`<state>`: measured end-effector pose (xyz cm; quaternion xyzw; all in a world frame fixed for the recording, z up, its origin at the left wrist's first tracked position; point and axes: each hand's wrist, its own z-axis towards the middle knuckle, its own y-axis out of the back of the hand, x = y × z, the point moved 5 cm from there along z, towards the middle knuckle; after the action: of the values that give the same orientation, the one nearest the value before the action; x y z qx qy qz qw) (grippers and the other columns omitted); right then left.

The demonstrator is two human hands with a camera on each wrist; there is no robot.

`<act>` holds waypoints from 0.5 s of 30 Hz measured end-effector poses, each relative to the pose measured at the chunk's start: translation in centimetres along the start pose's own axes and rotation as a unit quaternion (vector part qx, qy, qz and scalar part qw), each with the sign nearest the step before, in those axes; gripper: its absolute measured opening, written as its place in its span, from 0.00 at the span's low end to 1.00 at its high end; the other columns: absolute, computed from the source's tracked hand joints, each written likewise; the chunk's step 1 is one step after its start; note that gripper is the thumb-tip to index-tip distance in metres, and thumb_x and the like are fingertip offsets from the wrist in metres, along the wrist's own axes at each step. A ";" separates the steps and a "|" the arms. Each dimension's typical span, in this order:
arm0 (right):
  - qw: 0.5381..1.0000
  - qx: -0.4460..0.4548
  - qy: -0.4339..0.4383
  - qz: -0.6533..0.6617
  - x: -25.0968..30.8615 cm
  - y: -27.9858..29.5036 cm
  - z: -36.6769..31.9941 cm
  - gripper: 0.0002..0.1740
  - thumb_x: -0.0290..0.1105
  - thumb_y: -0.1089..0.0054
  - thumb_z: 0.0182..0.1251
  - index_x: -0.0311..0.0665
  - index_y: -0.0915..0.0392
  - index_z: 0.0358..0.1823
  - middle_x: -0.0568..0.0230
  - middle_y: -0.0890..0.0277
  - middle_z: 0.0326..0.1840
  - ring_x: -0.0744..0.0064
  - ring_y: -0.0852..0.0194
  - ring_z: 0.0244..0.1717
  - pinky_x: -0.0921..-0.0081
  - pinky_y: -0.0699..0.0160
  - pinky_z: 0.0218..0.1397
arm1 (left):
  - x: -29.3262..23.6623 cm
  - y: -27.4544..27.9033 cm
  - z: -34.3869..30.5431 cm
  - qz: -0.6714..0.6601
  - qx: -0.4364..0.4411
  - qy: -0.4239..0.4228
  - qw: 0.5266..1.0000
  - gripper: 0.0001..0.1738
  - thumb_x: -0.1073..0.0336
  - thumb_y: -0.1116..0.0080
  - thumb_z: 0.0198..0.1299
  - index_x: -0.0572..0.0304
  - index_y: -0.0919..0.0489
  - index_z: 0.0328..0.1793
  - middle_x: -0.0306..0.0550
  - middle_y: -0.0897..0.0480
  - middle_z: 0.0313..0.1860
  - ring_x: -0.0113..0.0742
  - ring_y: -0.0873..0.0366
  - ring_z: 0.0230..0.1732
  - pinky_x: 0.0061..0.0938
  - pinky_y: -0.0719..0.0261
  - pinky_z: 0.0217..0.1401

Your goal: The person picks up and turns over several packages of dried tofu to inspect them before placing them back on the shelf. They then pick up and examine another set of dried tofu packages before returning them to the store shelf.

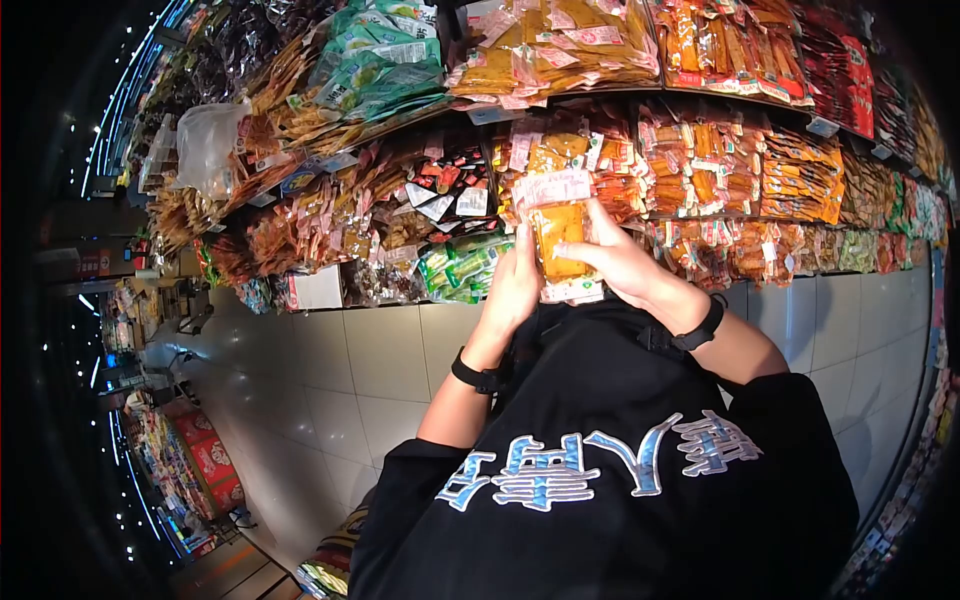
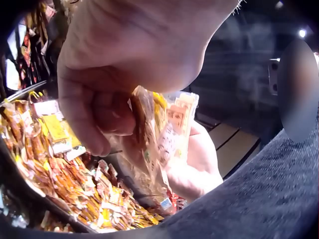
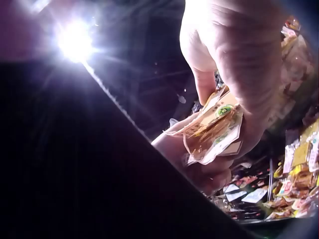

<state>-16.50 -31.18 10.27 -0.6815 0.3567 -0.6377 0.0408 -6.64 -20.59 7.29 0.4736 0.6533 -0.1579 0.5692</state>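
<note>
A clear packet of flat orange-brown food [image 1: 562, 238] with a pink and white label is held upright between both hands in front of the chest. My left hand [image 1: 513, 283] grips its left edge; in the left wrist view the fingers of the left hand [image 2: 107, 107] curl round the packet [image 2: 149, 129]. My right hand [image 1: 628, 262] holds the right side, its thumb lying across the packet's front. The right wrist view shows the packet's end [image 3: 214, 127] between the right hand [image 3: 239, 64] and the left hand [image 3: 192, 159].
Tiered shelves of packed snacks [image 1: 700, 165] curve across the front, with green packets [image 1: 462, 268] low down and teal bags [image 1: 385, 60] above. A clear plastic bag [image 1: 208, 150] hangs at the left. Below lies a tiled floor [image 1: 385, 350]; red display boxes [image 1: 208, 450] stand far left.
</note>
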 end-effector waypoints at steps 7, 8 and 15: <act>0.986 -0.116 -0.048 -0.107 -4.9 5.1 5.5 0.30 0.22 0.43 0.58 0.31 0.39 0.64 0.55 0.28 0.56 0.68 0.26 0.56 0.70 0.26 0.58 | 3.6 2.1 -0.6 0.041 0.089 0.127 0.987 0.32 0.43 0.60 0.74 0.67 0.22 0.37 0.48 0.18 0.30 0.30 0.20 0.32 0.26 0.21 0.35; 0.978 -0.135 0.002 -0.156 -5.0 6.0 7.0 0.30 0.27 0.42 0.58 0.29 0.38 0.62 0.48 0.26 0.55 0.59 0.24 0.56 0.65 0.25 0.57 | 4.4 2.6 -0.7 0.048 0.093 0.119 0.987 0.30 0.44 0.59 0.74 0.67 0.22 0.38 0.47 0.18 0.30 0.30 0.20 0.33 0.26 0.21 0.36; 0.806 -0.224 0.084 -0.541 -5.3 5.3 16.5 0.37 0.36 0.38 0.58 0.23 0.43 0.64 0.27 0.34 0.59 0.33 0.33 0.61 0.52 0.32 0.64 | 8.8 6.7 -1.6 0.023 0.112 0.111 0.987 0.19 0.54 0.49 0.72 0.68 0.24 0.43 0.45 0.17 0.34 0.29 0.22 0.34 0.25 0.22 0.40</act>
<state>-3.64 -38.78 0.09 -0.6975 0.0653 -0.5136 -0.4954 -1.39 -12.13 2.18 0.5636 0.6796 -0.1639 0.4401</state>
